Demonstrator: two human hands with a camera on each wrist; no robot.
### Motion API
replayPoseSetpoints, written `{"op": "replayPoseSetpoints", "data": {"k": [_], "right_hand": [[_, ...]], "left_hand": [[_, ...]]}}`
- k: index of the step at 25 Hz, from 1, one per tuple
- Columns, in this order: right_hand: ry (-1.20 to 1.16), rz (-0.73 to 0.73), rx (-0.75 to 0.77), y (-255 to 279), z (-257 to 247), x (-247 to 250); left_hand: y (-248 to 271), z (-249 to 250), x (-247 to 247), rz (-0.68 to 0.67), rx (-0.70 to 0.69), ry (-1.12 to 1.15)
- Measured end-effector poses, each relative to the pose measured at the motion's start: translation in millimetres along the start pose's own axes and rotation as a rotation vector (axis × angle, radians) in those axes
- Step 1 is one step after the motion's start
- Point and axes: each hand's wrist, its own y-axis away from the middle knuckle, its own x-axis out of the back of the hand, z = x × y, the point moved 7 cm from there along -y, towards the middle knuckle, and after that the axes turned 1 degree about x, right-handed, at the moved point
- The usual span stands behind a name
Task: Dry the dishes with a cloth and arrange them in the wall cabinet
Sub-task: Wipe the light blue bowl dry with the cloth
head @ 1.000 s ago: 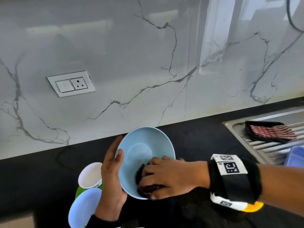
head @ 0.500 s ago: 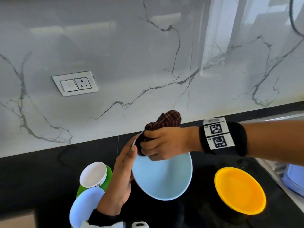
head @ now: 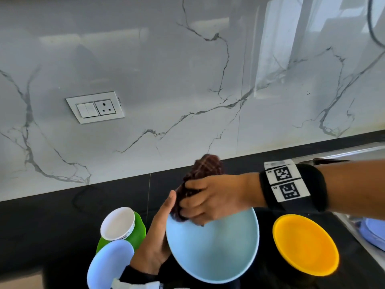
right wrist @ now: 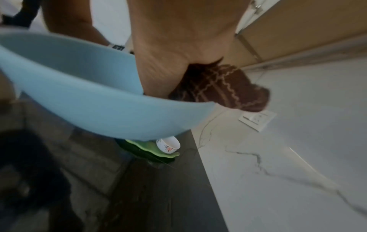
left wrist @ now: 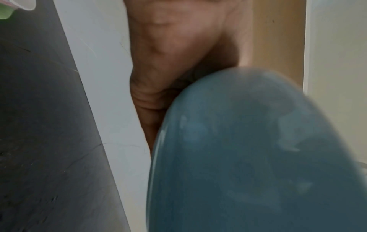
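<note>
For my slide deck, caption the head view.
Right hand wipes the light blue bowl's rim with a brown cloth.

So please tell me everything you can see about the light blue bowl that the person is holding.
The light blue bowl is round, plain and smooth, perhaps plastic or glazed ceramic. It is held tilted above the black counter, its opening facing the head camera. The left hand supports its left side. The right hand presses a dark brown checked cloth against its upper rim. Its inside holds nothing.
</note>
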Motion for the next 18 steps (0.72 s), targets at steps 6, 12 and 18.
{"op": "replayPoseSetpoints", "data": {"k": [6, 12, 18], "right_hand": [[-0.324, -0.512, -0.611, 34, 3, -14], [-1.314, -0.181, -0.781, 5, -34, -13], [-0.732, 0.058, -0.944, 1, -4, -23]], "left_hand": [[4, 29, 11, 0.161, -0.328, -0.221], [-5, 22, 20, 0.338, -0.377, -0.259], [-5, 2, 2, 0.256, -0.238, -0.1]]}}
